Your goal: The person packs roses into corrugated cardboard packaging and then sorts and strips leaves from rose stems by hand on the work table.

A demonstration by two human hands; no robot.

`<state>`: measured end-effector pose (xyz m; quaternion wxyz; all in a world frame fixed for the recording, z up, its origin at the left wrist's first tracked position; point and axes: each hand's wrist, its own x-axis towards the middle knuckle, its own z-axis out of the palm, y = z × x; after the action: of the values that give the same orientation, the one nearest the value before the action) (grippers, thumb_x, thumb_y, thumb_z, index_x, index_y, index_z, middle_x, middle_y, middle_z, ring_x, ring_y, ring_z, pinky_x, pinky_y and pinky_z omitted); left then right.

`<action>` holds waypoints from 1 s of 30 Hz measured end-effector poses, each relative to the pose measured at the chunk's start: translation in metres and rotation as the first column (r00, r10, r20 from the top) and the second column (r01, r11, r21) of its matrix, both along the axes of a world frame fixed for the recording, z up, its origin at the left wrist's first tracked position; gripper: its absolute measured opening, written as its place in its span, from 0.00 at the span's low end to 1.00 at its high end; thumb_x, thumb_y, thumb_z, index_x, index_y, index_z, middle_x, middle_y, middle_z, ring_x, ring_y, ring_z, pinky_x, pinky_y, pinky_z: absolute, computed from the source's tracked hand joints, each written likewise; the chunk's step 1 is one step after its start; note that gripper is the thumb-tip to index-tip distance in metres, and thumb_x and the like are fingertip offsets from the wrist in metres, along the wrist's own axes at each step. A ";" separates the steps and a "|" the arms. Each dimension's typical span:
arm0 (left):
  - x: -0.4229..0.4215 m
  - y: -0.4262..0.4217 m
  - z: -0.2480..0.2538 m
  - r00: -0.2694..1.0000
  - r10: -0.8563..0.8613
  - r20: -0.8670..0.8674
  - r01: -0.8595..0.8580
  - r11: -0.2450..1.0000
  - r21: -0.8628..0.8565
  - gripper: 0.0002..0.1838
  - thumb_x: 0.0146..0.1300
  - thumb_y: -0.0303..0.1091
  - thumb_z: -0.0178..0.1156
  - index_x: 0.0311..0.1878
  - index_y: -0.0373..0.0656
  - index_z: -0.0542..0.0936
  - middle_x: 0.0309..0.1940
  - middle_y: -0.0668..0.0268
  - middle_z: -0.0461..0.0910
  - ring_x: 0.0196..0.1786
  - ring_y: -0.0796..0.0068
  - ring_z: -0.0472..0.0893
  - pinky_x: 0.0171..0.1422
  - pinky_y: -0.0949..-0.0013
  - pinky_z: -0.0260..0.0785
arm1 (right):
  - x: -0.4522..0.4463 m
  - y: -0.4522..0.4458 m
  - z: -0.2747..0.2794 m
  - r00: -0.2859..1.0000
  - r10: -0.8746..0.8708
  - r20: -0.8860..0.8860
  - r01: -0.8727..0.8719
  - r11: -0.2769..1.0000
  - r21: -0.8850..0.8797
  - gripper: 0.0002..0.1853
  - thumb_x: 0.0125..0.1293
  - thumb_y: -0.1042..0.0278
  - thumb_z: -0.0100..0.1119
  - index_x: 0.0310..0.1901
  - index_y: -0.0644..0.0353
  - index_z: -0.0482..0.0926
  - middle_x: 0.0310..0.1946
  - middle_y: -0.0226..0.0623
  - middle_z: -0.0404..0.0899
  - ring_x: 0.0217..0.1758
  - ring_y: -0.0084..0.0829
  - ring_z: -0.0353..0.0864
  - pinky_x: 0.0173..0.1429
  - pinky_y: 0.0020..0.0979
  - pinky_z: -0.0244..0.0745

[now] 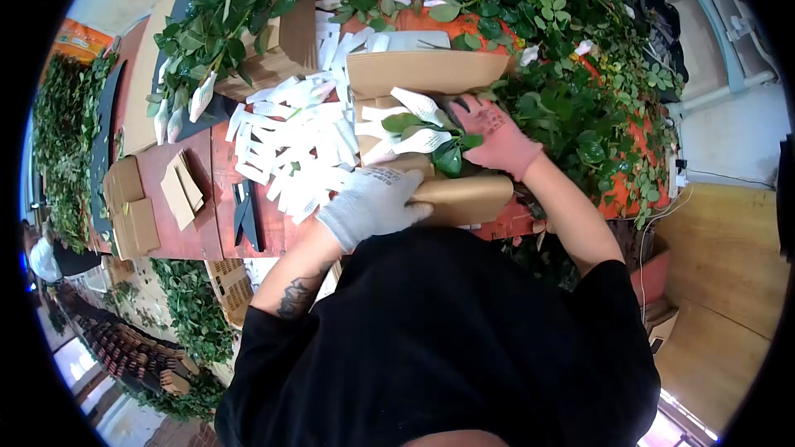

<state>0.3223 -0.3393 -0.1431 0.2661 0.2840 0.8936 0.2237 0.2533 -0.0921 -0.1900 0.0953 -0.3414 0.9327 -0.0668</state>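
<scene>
Several rosebuds in white net sleeves [422, 141] lie with green leaves [448, 159] on a sheet of brown cardboard [426, 66] folded up at its far and near sides. My right hand [497, 136], in a pink glove, closes round the stems just below the buds. Its fingertips are partly hidden by leaves. My left hand [368, 203], in a pale grey glove, rests at the near left corner of the cardboard. Its fingers lie flat and the thumb stands apart, against the near flap [464, 199].
Left of the cardboard, loose white net sleeves [290, 141] are heaped on the red table [178, 203]. Cut leafy stems [571, 124] cover the right and far sides. Black scissors-like strips [246, 217], folded cardboard [132, 219] and a cardboard stack [294, 41] stand nearby.
</scene>
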 end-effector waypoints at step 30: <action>-0.040 -0.021 -0.038 0.901 0.228 -0.370 -0.076 0.921 0.383 0.15 0.59 0.38 0.60 0.49 0.48 0.80 0.46 0.62 0.79 0.42 0.60 0.81 0.47 0.63 0.73 | -0.004 -0.044 0.019 0.985 0.156 -0.078 -0.153 0.987 0.048 0.12 0.58 0.62 0.56 0.43 0.53 0.75 0.32 0.34 0.79 0.38 0.38 0.80 0.40 0.38 0.74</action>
<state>0.2826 -0.3606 -0.1807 -0.0010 0.2963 0.8927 0.3396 0.2490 -0.1365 -0.1706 0.0694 -0.4130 0.9077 -0.0259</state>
